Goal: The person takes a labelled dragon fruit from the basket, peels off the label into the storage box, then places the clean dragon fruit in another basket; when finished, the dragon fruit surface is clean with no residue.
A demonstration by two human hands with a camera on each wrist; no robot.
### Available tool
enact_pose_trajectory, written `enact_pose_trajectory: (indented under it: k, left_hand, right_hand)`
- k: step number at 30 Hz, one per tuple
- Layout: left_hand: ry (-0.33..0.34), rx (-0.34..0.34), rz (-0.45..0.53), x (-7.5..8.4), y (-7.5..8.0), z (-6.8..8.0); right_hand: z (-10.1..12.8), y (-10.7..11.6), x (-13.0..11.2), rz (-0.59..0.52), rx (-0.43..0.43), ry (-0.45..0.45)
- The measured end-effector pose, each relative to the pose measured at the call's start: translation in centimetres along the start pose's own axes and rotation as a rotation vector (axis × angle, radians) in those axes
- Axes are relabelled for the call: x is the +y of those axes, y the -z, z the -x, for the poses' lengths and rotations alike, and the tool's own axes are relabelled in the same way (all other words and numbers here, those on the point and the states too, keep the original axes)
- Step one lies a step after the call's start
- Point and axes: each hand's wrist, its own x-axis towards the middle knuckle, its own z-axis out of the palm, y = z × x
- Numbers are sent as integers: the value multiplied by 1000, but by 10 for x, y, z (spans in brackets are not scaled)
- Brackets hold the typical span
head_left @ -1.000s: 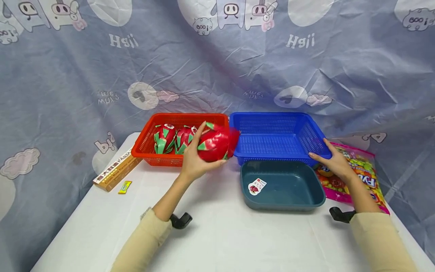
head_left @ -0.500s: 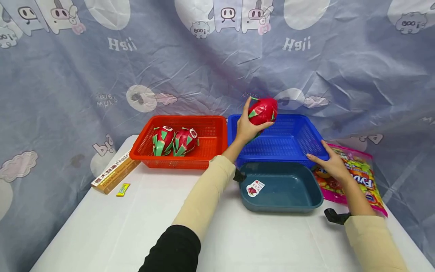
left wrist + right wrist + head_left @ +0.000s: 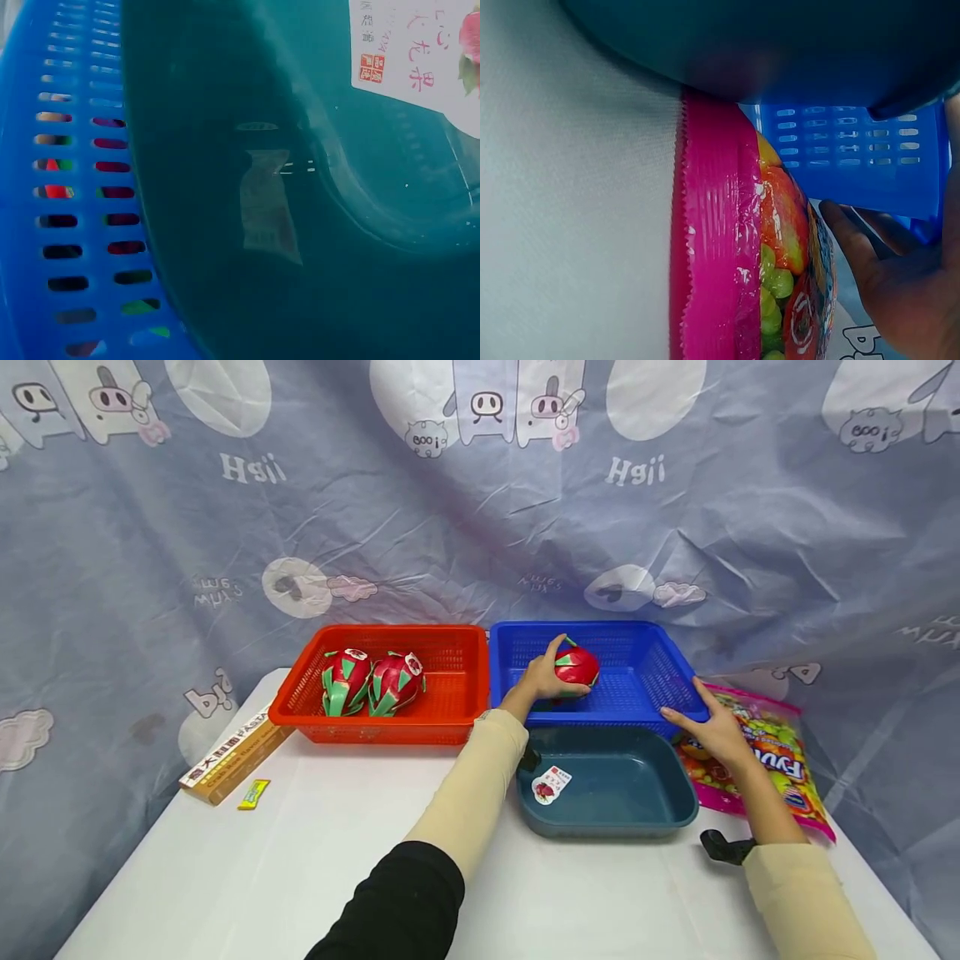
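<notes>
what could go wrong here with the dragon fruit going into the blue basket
The dragon fruit is round and might roll across the blue basket once the left hand lets go. The left sleeve crosses close to the teal tray and may nudge it. The right hand only rests on the basket's corner, so it may slide.

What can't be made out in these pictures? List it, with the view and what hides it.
- Head view: whether the dragon fruit touches the blue basket floor; left hand covers it.
- Left wrist view: the hand itself is out of frame; teal tray fills it.
- Right wrist view: right hand cut off by the edge.
- Head view: tray sticker text too small.
</notes>
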Motion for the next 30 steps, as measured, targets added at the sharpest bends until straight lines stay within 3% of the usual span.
enact_pose_trajectory:
  k: [6,8,13,16,19,24,30]
  left_hand:
    - [34,-148,-25,0,3,3]
    - [40,-156,-18,-5,0,-4]
    - [79,-213,-32,-1,2,-8]
    - [121,-255,-63,10,10,-1]
    - [107,-279,-126,15,15,3]
    - [41,-244,-214,12,15,7]
    - [10,-166,-242,5,8,7]
  right_hand:
    - [2,-4,0,8,0,-9]
    - [2,-4,-1,9,0,-11]
    - [2,-2,-2,1,22,-10]
    - [2,-2,-4,-18,27,-2]
    - [2,-2,-6,-34,30,12]
    - [4,-1,-4,-43,33,9]
    - [6,-2,-1,-54,42,13]
